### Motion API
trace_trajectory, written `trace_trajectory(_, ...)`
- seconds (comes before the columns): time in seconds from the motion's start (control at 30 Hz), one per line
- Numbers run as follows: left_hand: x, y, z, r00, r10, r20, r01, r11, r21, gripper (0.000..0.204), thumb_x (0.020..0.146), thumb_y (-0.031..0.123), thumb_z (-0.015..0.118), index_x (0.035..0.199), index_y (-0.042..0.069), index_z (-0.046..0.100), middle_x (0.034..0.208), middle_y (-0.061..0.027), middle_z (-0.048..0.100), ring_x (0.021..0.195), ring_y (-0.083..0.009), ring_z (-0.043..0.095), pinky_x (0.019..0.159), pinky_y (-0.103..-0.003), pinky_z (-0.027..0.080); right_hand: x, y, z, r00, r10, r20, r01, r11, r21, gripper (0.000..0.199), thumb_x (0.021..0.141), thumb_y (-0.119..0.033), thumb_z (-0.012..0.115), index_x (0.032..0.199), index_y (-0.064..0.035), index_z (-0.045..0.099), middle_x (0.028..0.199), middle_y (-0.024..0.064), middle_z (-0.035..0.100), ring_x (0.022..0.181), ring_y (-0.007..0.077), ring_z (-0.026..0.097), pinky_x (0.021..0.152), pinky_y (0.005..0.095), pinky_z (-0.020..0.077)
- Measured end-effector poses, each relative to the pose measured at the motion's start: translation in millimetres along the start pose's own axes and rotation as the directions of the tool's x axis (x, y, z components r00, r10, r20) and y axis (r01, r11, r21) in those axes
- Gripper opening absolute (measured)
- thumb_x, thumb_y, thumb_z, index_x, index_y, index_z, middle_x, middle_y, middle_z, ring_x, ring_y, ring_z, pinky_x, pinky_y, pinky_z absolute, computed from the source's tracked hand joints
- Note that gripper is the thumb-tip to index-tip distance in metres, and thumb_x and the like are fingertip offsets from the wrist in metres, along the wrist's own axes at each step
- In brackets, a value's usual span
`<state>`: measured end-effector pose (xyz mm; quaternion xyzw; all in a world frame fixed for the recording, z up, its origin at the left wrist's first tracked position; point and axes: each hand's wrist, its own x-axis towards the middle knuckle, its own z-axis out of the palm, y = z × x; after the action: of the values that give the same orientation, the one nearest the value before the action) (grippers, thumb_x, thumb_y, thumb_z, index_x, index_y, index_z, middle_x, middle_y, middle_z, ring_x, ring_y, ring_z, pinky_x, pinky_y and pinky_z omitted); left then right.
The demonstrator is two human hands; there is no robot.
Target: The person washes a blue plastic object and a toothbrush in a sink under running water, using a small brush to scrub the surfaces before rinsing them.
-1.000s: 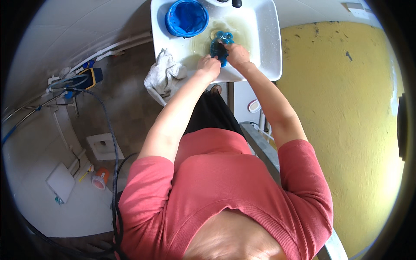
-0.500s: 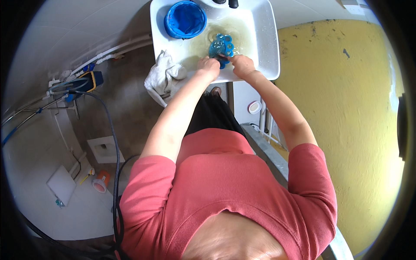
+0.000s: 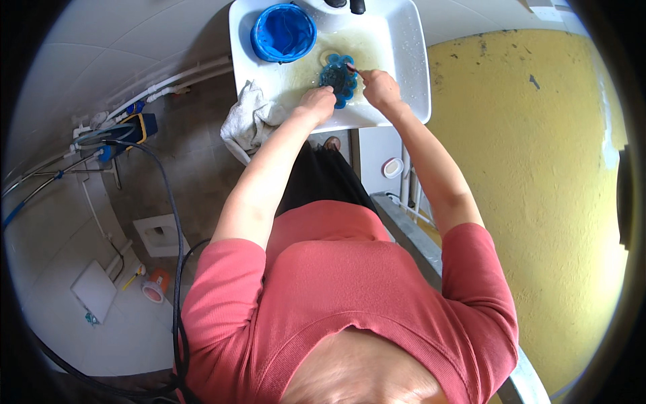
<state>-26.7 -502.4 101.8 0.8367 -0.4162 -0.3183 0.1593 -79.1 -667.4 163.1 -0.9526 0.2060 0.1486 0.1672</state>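
Note:
In the white sink (image 3: 422,87), a blue openwork piece with a scalloped, ring-like edge (image 3: 340,87) lies in shallow cloudy water. My left hand (image 3: 317,104) is closed on its near left edge. With its fingers pinched, my right hand (image 3: 380,89) holds a small brush-like tool (image 3: 352,68) with a dark handle, its tip against the piece's far right part. The tool is too small to make out exactly. A blue round tub (image 3: 255,42) stands in the sink's far left corner.
A white cloth (image 3: 250,121) hangs over the sink's near left corner. Black tap handles (image 3: 357,7) show at the far edge. A yellow wall (image 3: 525,168) is at the right. Pipes, a black hose (image 3: 176,202) and an orange container (image 3: 157,284) are at the left.
My right hand has lifted slightly away, and the tool's tip has moved from the piece's near part to its far right part. My left hand has shifted slightly left, still on the piece.

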Motion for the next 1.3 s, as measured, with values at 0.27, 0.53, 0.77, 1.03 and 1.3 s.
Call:
trace_trajectory(0.27, -6.8, -4.3, -3.6, 0.997, 0.071, -0.032, -0.074, 0.992, -0.107, 0.024, 0.087, 0.017, 0.046, 0.101, -0.001, 0.055, 0.108, -0.0154, 0.055, 0.099, -0.0315, 0.055, 0.083, -0.039, 0.044, 62.0, -5.0, 32.6, 0.763, 0.298, 0.574, -0.644, 0.270, 0.716, 0.017, 0.083, -0.010, 0.049, 0.074, 0.0015, 0.059, 0.061, 0.0125, 0.057, 0.039, 0.0148, 0.046, 0.031, 0.0288, 0.0308)
trace_trajectory(0.53, 4.7, -3.1, 4.7, 0.999, 0.014, 0.041, -0.010, 0.996, -0.089, 0.044, 0.076, -0.002, 0.044, 0.118, 0.010, 0.053, 0.109, -0.0123, 0.051, 0.102, -0.0305, 0.052, 0.087, -0.038, 0.043, 34.2, -17.7, 37.1, 0.949, 0.314, 0.000, -0.272, 0.823, 0.499, 0.016, 0.081, -0.009, 0.050, 0.081, -0.0066, 0.066, 0.066, 0.0099, 0.061, 0.053, 0.0199, 0.057, 0.048, 0.0327, 0.0450)
trace_trajectory(0.77, -2.6, -4.2, -18.7, 0.992, 0.124, 0.015, -0.125, 0.989, 0.073, 0.041, 0.077, 0.000, 0.045, 0.114, 0.013, 0.056, 0.110, -0.0104, 0.052, 0.099, -0.0296, 0.053, 0.088, -0.038, 0.043, 33.3, 10.3, -18.2, 0.975, -0.214, -0.065, 0.173, 0.906, -0.386, 0.033, 0.072, -0.006, 0.053, 0.098, -0.0225, 0.065, 0.086, 0.0078, 0.058, 0.079, 0.0247, 0.061, 0.065, 0.0371, 0.0487)
trace_trajectory(1.03, -0.6, 0.2, -7.7, 0.990, 0.138, 0.001, -0.130, 0.931, 0.342, 0.031, 0.087, 0.019, 0.040, 0.113, 0.017, 0.057, 0.126, -0.0056, 0.043, 0.113, -0.0287, 0.044, 0.100, -0.040, 0.033, 3.3, 15.2, -2.5, 0.996, -0.084, -0.004, 0.083, 0.993, -0.082, 0.040, 0.071, -0.009, 0.052, 0.104, -0.0280, 0.063, 0.087, 0.0074, 0.061, 0.078, 0.0268, 0.061, 0.070, 0.0364, 0.0486)
trace_trajectory(1.3, -2.6, 13.6, -13.5, 0.998, -0.059, 0.018, 0.052, 0.960, 0.276, 0.031, 0.087, 0.018, 0.041, 0.113, 0.018, 0.057, 0.142, 0.0058, 0.029, 0.118, -0.0294, 0.040, 0.099, -0.045, 0.030, 9.8, 16.3, 3.1, 0.978, -0.210, 0.015, 0.210, 0.968, -0.137, 0.040, 0.070, -0.005, 0.053, 0.104, -0.0234, 0.064, 0.086, 0.0090, 0.064, 0.081, 0.0265, 0.062, 0.070, 0.0355, 0.0484)
